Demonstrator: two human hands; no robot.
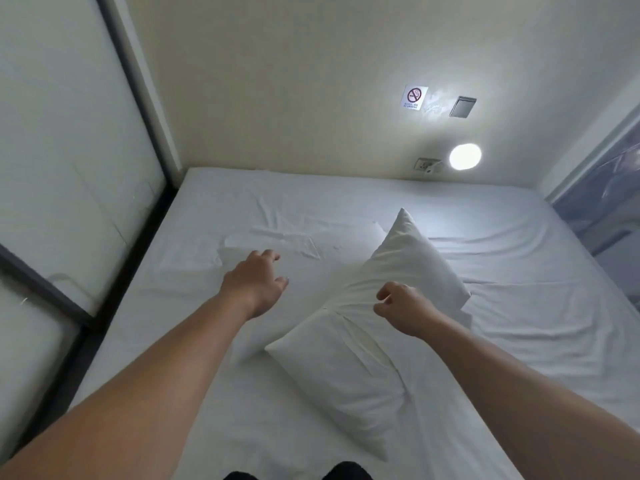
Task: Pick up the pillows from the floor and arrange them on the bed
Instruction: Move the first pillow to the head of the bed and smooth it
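Reaching out over the wide white-sheeted bed (pixel 519 341), I have my left hand (pixel 258 284) spread palm-down with the fingers loosely splayed, gripping nothing, just above a flat white fabric pillow (pixel 298 247) lying toward the headboard wall. Beside it, a plump white fabric pillow (pixel 367 327) lies diagonally across the middle of the mattress, one corner tipped up. My right hand (pixel 403 308) is curled over its bunched middle; whether my fingers actually pinch the cloth I cannot tell. A round glowing wall lamp (pixel 465 156) shines beyond.
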